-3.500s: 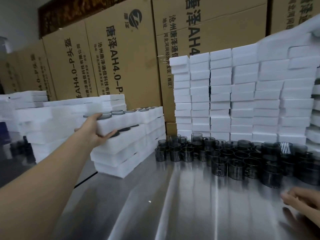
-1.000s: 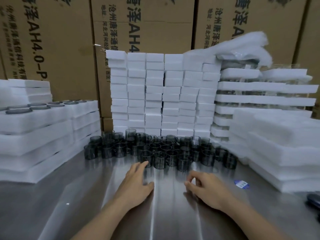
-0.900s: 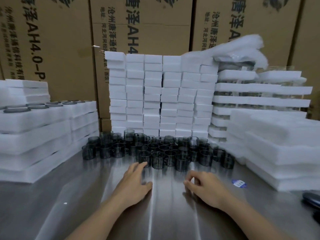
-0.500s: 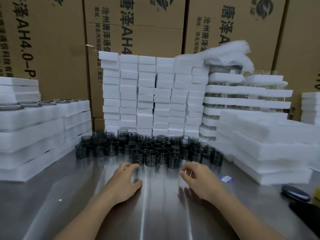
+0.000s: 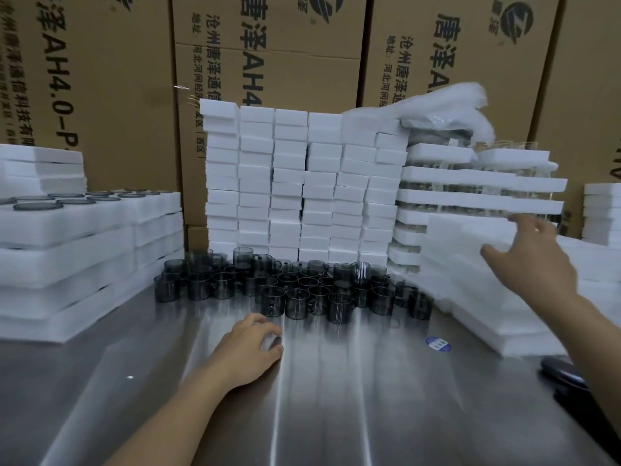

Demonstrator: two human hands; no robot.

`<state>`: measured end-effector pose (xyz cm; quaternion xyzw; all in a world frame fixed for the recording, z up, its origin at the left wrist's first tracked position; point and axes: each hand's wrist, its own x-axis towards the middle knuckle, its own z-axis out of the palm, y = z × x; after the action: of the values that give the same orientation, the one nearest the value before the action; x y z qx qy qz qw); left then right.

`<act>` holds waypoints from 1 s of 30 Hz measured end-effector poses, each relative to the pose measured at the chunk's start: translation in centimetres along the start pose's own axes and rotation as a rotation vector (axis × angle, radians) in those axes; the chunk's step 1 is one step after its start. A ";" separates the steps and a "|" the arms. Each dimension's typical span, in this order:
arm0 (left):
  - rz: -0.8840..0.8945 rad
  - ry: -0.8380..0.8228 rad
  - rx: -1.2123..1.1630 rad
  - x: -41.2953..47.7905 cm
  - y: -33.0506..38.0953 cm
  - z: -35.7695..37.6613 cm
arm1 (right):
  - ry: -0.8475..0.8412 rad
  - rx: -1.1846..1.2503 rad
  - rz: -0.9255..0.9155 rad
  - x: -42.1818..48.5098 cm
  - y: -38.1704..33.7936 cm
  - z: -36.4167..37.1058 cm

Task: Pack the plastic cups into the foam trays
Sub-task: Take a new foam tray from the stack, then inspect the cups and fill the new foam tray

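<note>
Several dark see-through plastic cups stand crowded at the back middle of the steel table. My left hand rests on the table just in front of them, fingers loosely curled, holding nothing. My right hand is raised at the right with fingers spread, against the tilted top sheet of a stack of white foam trays; whether it touches is blurred. A stack of foam trays filled with cups sits at the left.
White foam blocks are piled high behind the cups, before brown cartons. More foam layers holding clear cups are stacked at the back right. A blue sticker lies on the table; a dark object sits at the right edge.
My right hand lifted off the table and swung right and up to the foam tray stack. My left hand stayed on the table. The view turned slightly right.
</note>
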<state>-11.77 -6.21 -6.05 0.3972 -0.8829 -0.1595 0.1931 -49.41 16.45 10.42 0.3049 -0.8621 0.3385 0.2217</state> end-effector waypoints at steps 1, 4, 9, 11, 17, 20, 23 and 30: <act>0.001 0.000 -0.002 0.0 0.1 0.0 | -0.060 -0.064 0.024 0.3 0.6 -0.4; -0.001 0.002 0.004 -0.1 0.3 -0.2 | -0.154 -0.198 -0.030 0.4 1.8 -0.3; -0.001 0.009 -0.006 -0.3 0.1 -0.1 | 0.084 -0.188 -0.211 -1.4 0.1 -1.2; -0.003 0.051 -0.028 -0.2 0.0 0.0 | 0.130 -0.095 -0.317 -4.3 -2.6 -1.9; -0.110 0.158 -0.695 0.0 1.4 -0.8 | -0.274 -0.116 -0.633 -18.7 -12.2 2.2; -0.106 0.009 -0.890 0.0 1.5 -1.0 | -0.565 0.090 -0.698 -24.5 -15.2 5.2; -0.106 0.089 -0.692 0.2 1.3 -1.1 | -0.615 0.320 -0.668 -24.4 -16.4 5.7; -0.166 0.045 -0.616 0.3 0.7 -1.8 | -0.091 0.507 -0.396 -14.2 -10.0 8.5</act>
<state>-11.50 -6.22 -4.13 0.3944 -0.7532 -0.4255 0.3100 -34.01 9.78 0.85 0.5269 -0.6833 0.4789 0.1615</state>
